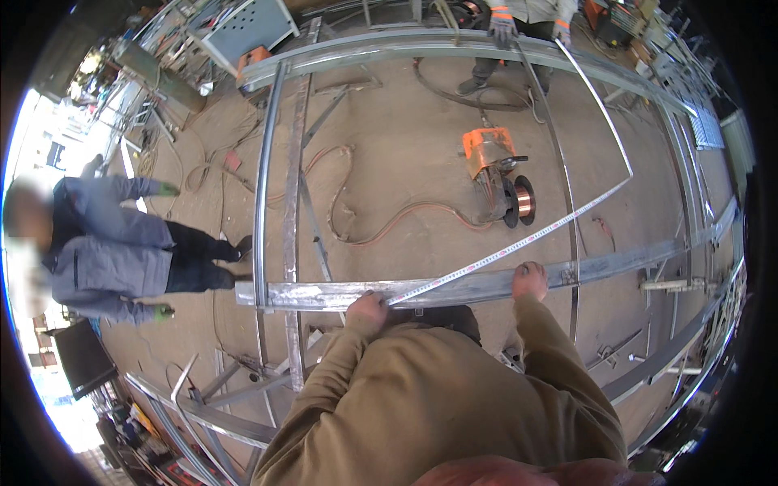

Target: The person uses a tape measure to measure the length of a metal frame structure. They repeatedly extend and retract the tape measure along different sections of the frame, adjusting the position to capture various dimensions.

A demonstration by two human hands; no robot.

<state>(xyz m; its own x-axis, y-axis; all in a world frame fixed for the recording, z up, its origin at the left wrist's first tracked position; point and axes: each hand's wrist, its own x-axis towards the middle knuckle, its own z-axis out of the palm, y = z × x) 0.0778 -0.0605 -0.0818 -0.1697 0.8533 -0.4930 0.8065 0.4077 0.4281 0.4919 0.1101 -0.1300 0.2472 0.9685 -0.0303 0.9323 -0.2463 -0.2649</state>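
Tape measure (519,240) runs as a pale strip from the fingers of the left hand (367,308) diagonally up and away to the far right, where it meets a thin bent rod (604,105) of the frame. Its near end lies on the steel beam (454,287), directly under the left fingers, which are curled down and press on it; whether they pinch the strip cannot be told. The right hand (529,279) rests on the same beam, to the right of the left fingers, fingers folded over the top face and clasping the beam edge. Beyond the fingers of both hands, on the dirt floor, stands an orange wire-feed unit (490,158) with a copper spool (523,200). A hose (381,231) loops just left of it. At the far end of the frame a co-worker's gloved hand (502,26) grips the top rail. Well left of the left fingers a second person in grey clothing (113,247) stands beside the frame.
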